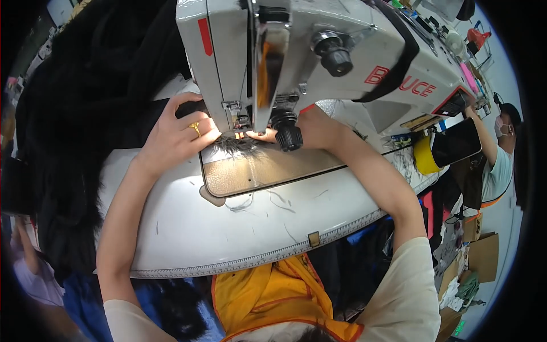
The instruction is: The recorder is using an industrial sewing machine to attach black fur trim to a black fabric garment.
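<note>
My left hand (178, 137): curled at dark fur (236, 143); right hand (314, 126): part-hidden; grips unclear. Risk: fingertips (214, 136) straying under presser foot (240, 129).

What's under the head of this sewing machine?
Dark furry material lies on a shiny plate, the left hand at its edge. The machine head and black knob hide part of the right hand; how far the material runs can't be seen.

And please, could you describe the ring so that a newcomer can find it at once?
Start at the big white sewing machine across the top, then go to the left hand, beside the tuft of dark fur. That hand wears the ring: its shiny gold colour stands out from the bare skin around it, and no other ring shows.
</note>
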Demonstrator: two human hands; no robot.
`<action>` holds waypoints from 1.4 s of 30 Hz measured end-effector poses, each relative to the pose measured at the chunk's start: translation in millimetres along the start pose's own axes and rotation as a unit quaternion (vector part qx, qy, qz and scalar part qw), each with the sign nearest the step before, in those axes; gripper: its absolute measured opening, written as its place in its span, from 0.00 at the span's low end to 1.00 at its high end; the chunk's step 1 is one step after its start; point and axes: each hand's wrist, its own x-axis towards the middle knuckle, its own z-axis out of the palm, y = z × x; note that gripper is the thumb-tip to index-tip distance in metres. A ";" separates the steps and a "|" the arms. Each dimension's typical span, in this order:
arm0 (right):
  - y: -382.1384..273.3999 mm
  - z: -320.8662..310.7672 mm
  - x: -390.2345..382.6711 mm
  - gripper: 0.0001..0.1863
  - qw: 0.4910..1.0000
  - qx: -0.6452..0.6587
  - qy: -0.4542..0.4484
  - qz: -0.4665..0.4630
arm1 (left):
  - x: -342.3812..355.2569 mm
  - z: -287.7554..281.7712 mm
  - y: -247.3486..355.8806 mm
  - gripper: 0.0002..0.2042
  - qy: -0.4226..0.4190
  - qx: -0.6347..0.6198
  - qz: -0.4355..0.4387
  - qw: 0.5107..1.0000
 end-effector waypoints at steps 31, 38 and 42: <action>-24.9 12.3 4.9 0.04 0.988 0.019 -0.021 0.155 | 2.6 -1.8 14.8 0.15 -0.082 -0.003 -0.062 0.995; -25.7 2.1 -2.9 0.10 0.970 0.171 -0.042 0.168 | 11.2 -34.9 22.1 0.13 -0.213 -0.226 -0.193 0.931; -41.4 3.2 12.9 0.11 0.966 0.210 -0.017 0.148 | 13.7 -33.8 50.8 0.10 -0.189 -0.270 -0.230 0.916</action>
